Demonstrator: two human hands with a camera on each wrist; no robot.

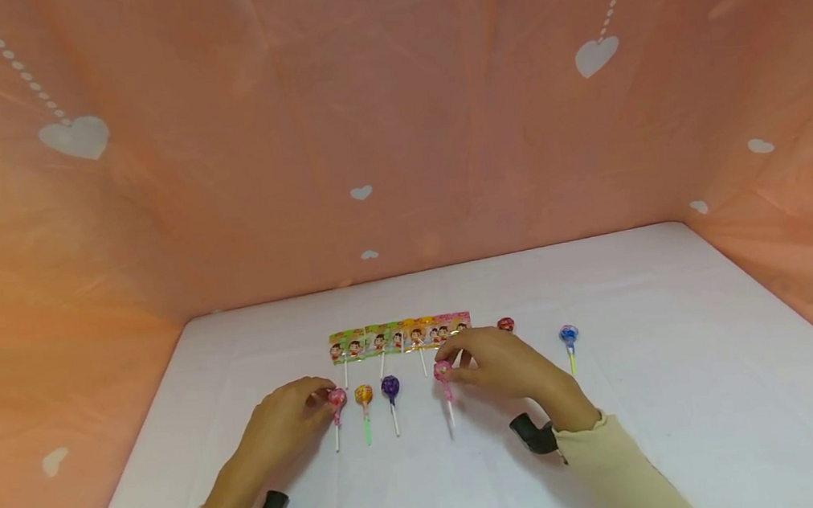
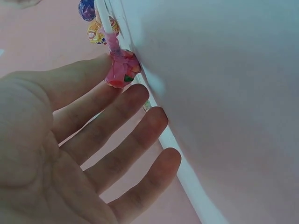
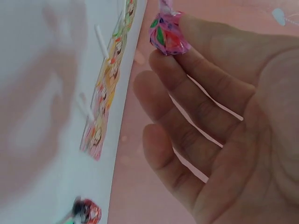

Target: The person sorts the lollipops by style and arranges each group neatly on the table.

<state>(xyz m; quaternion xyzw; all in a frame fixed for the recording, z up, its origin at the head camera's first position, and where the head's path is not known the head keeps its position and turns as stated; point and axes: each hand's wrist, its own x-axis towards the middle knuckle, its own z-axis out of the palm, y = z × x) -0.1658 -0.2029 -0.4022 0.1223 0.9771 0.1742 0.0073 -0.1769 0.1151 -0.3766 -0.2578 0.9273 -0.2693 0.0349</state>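
My left hand [image 1: 281, 418] pinches the wrapped head of a pink lollipop [image 1: 337, 397] between thumb and index finger, its white stick pointing toward me. In the left wrist view the other fingers are spread beside that candy. Another pink lollipop [image 1: 442, 370] has its head between the thumb and index finger of my right hand [image 1: 507, 366], and its stick hangs toward me over the table. Between the hands lie an orange-yellow lollipop [image 1: 364, 395] with a green stick and a purple lollipop [image 1: 391, 388] with a white stick, side by side with the left pink one.
Behind this row, flat lollipops in green, orange and pink cartoon wrappers [image 1: 383, 340] form a line on the white table [image 1: 680, 391]. A red lollipop [image 1: 505, 324] lies behind my right hand, a blue lollipop [image 1: 569, 333] farther right. Orange cloth [image 1: 424, 123] with hearts encloses the table.
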